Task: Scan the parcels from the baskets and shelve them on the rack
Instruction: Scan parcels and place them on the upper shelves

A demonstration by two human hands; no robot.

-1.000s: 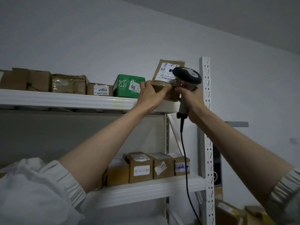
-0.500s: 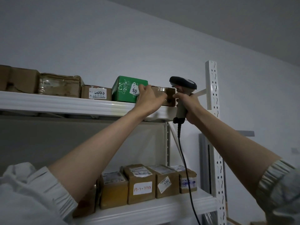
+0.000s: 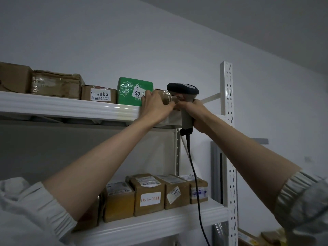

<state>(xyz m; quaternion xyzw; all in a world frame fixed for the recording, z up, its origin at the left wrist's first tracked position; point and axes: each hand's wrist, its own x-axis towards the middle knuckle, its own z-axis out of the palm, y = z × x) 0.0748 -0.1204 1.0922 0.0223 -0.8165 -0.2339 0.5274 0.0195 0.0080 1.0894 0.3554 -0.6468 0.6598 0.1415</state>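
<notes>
White metal rack [image 3: 228,121], perforated upright at the right, two shelves in view. Top shelf [image 3: 67,108], left to right: plain brown cardboard box [image 3: 14,78] at the far left edge; creased brown parcel wrapped in clear tape [image 3: 56,84]; low brown carton with a white printed label [image 3: 99,94]; green film-wrapped box with a white tag reading "05" [image 3: 134,91]; small brown tape-wrapped parcel [image 3: 166,98], lying on the shelf just right of the green box and touching it or nearly so, mostly hidden by the hands. Left hand [image 3: 156,107]: palm and fingers closed over the near face and top of the small parcel, holding it on the shelf. Right hand [image 3: 197,116]: wrapped tight around the grey grip of a handheld barcode scanner with a black head [image 3: 182,89]; the head sits just above the parcel's right end; whether the index finger touches the parcel cannot be told. Black cable [image 3: 194,174] hangs from the grip's base down past the lower shelf. Lower shelf [image 3: 159,222]: row of four upright brown cardboard parcels with white labels [image 3: 156,194], standing side by side and touching, further brown boxes partly hidden behind the left forearm. Both forearms bare, light gathered sleeves pushed back at the near corners. Plain pale wall behind. More brown cartons [image 3: 252,237], dim, low at the right beyond the upright.
</notes>
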